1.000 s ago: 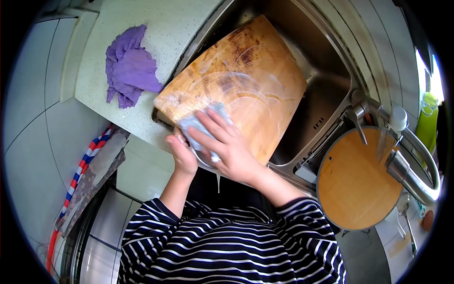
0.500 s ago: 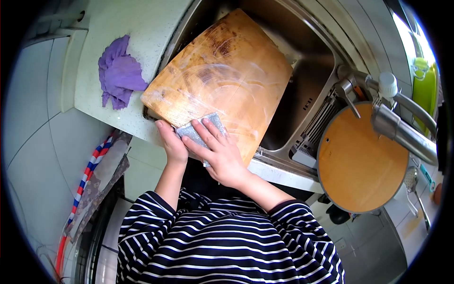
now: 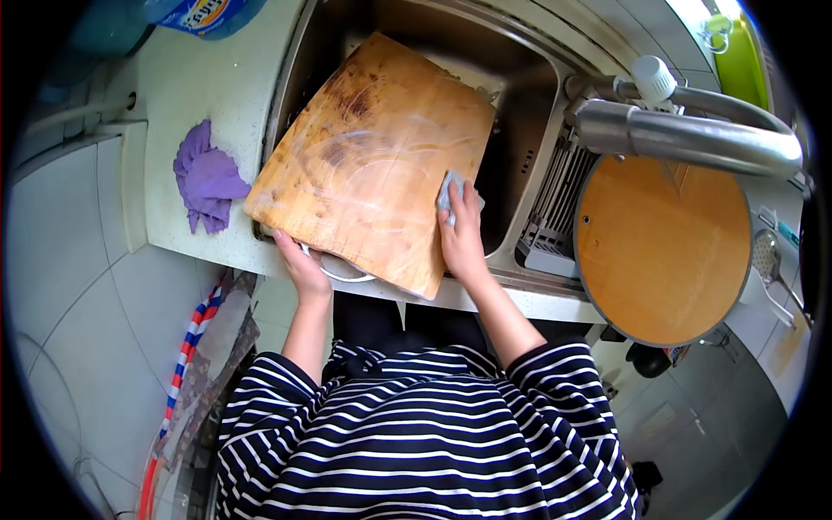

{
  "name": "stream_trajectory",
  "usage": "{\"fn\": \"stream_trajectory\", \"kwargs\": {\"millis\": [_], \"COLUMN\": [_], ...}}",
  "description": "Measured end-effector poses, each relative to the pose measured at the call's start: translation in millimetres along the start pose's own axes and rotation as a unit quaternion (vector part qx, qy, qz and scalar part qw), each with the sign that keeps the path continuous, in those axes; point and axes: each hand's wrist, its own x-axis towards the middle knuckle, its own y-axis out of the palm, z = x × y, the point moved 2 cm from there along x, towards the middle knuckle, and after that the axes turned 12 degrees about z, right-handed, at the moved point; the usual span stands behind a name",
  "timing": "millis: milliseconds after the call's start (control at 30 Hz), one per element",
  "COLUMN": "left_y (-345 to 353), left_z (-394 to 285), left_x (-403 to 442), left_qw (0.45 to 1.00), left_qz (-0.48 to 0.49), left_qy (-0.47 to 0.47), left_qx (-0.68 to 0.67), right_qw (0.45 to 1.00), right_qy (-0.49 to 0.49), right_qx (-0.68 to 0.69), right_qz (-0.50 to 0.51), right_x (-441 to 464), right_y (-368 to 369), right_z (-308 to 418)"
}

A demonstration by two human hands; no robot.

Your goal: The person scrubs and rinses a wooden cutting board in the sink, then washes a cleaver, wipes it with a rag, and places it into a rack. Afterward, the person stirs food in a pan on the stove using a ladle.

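The board (image 3: 390,173) overhangs the near rim of the sink (image 3: 527,108); your right hand (image 3: 463,241) grasps a grey pad (image 3: 448,192) at its right edge, your left hand (image 3: 305,276) touches it, grip unclear. Soapy film could make it slip.

We see pale tiles with dark joints on the wall (image 3: 65,338) to our left, where a pipe (image 3: 82,113) juts out above a ledge. Our pale counter (image 3: 208,74) frames a steel sink (image 3: 530,108), and more light tiles line the far wall (image 3: 626,30). Bright light comes in at the top right. Below the counter, we can't tell whether the grey surface (image 3: 724,425) is floor.
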Motion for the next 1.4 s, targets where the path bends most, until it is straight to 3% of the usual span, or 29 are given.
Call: {"fn": "stream_trajectory", "kwargs": {"millis": [167, 267, 500, 600, 800, 900, 1000, 1033, 1067, 1167, 1233, 1333, 1400], "left_y": [-5, -3, -7, -6, -3, -3, -4, -5, -5, -5, -3, -6, -4], "left_z": [4, 2, 2, 4, 2, 0, 1, 1, 2, 2, 0, 3, 2], "left_x": [0, 0, 0, 1, -1, -1, -1, -1, -1, -1, -2, -1, 0], "left_qw": [1.000, 1.000, 1.000, 1.000, 1.000, 1.000, 1.000, 1.000, 1.000, 1.000, 1.000, 1.000, 1.000], "left_qz": [0.001, 0.003, 0.008, 0.002, -0.004, -0.008, -0.011, -0.012, -0.011, -0.012, -0.009, -0.014, -0.026], "left_qy": [-0.010, -0.007, -0.009, 0.001, -0.008, -0.010, -0.012, -0.011, -0.012, -0.010, -0.007, -0.007, -0.008], "left_qx": [-0.004, -0.008, 0.003, -0.009, -0.007, -0.001, -0.001, -0.001, 0.000, 0.006, 0.011, 0.007, 0.002], "right_qw": [0.990, 0.989, 1.000, 0.998, 0.997, 0.995, 0.996, 0.991, 0.983, 0.977, 0.980, 0.982, 0.990], "right_qy": [-0.004, -0.001, 0.011, 0.028, 0.005, 0.009, 0.037, 0.002, 0.039, 0.124, 0.119, 0.062, 0.014], "right_qx": [-0.012, 0.000, 0.000, -0.011, -0.049, -0.084, -0.075, -0.107, -0.162, -0.157, -0.147, -0.116, -0.099], "right_qz": [0.139, 0.151, -0.019, -0.048, 0.058, 0.050, -0.018, -0.081, -0.078, -0.068, -0.060, -0.137, -0.100], "right_x": [-84, -81, 69, 65, -24, 18, 98, 121, 155, 207, 228, 221, 195], "right_y": [3, 9, -11, -7, 5, -1, -14, -16, -10, -26, -33, -31, -26], "right_z": [70, 73, -19, -20, 38, 22, -4, -14, -48, -73, -91, -88, -72]}}
